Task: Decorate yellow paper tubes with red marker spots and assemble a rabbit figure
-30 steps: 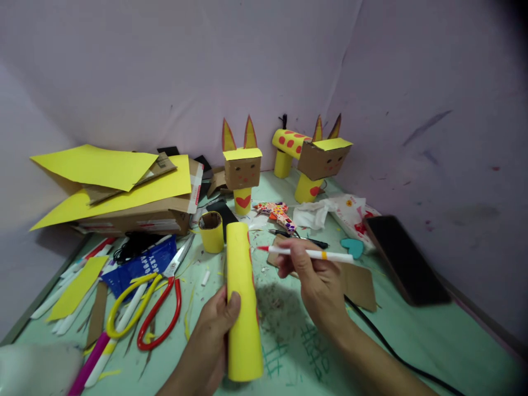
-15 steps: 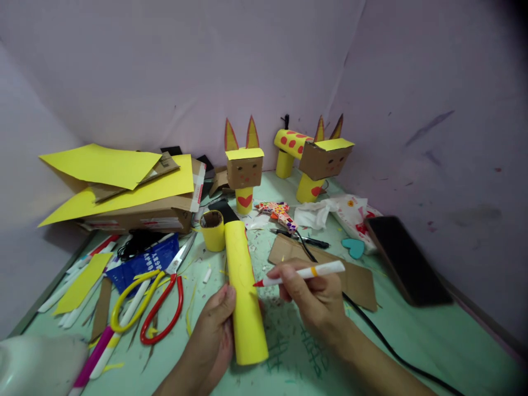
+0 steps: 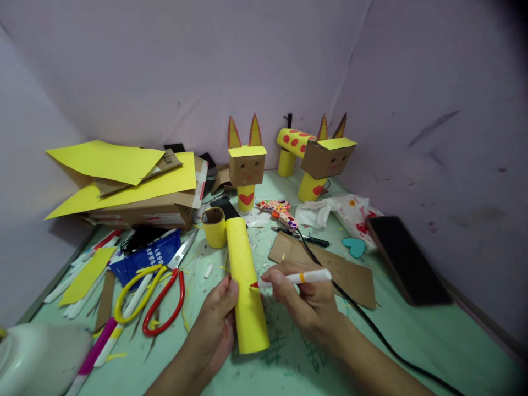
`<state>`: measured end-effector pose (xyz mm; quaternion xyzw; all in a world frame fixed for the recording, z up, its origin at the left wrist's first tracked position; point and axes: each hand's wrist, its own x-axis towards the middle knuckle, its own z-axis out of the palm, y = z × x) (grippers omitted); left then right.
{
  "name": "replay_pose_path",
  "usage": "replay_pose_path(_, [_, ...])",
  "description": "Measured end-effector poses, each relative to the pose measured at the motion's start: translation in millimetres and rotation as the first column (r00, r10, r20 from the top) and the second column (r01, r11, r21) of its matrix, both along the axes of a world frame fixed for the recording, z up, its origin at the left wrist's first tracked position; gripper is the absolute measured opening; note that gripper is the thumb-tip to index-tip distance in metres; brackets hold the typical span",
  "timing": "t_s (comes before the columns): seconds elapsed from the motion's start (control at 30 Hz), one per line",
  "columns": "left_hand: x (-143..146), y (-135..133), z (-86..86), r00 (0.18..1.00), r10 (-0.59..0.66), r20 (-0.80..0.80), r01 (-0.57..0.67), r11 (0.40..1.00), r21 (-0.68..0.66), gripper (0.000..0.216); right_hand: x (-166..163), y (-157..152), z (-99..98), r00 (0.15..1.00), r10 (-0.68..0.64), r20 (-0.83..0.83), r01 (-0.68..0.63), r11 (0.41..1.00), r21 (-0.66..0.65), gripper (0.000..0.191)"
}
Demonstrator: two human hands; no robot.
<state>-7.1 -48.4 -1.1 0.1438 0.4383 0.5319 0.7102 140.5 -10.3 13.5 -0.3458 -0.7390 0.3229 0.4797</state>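
Observation:
My left hand (image 3: 219, 316) grips a yellow paper-covered tube (image 3: 244, 275) from its left side, thumb along the edge. The tube slants over the table with its lower end toward me. Between the fingers of my right hand (image 3: 307, 302) is a white marker (image 3: 311, 276) with an orange band. Its red tip (image 3: 254, 285) is at the tube's face, seemingly touching it. Just behind the tube stands a short yellow tube (image 3: 214, 230), open at the top. Scissors (image 3: 175, 269) with red and yellow handles lie left of my left hand.
Two cardboard-headed animal figures (image 3: 246, 170) (image 3: 328, 159) stand at the back. A box (image 3: 165, 215) with yellow sheets is left. A patterned glue gun (image 3: 278, 210) trails a black cord near my right arm. A phone (image 3: 406, 258) lies right; a white bottle (image 3: 45, 357) is front left.
My right hand has moved slightly left, bringing the marker tip further onto the tube's face. The left hand still holds the tube. The whole view has shifted a little.

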Motion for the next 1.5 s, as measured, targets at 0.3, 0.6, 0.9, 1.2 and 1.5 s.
replay_pose_path(0.3, [-2, 1, -2.6, 0.999, 0.039, -0.008, -0.039, 0.998, -0.045, 0.047, -3, 0, -1.6, 1.000, 0.023, -0.019, -0.023, 0.999, -0.037, 0.030])
replay_pose_path(0.6, [-5, -1, -2.9, 0.999, 0.012, 0.052, -0.013, 1.000, 0.011, 0.039, 0, -3, 2.1, 0.992, 0.116, -0.038, -0.121, 0.972, -0.201, 0.040])
replay_pose_path(0.9, [-4, -1, -0.7, 0.999, 0.026, 0.047, -0.025, 0.999, -0.027, 0.040, -1, 7, 1.9, 1.000, -0.019, 0.003, 0.019, 0.992, -0.124, 0.041])
replay_pose_path(1.2, [0, 0, 1.1, 1.000, 0.003, 0.026, -0.002, 0.999, -0.033, 0.051, 0, 6, -3.3, 0.995, -0.097, -0.026, 0.093, 0.987, -0.131, 0.038])
replay_pose_path(1.5, [-4, -2, 0.2, 0.998, 0.040, 0.055, -0.035, 0.995, -0.093, 0.022, 1, 3, -1.4, 0.991, -0.081, -0.110, 0.062, 0.983, -0.173, 0.035])
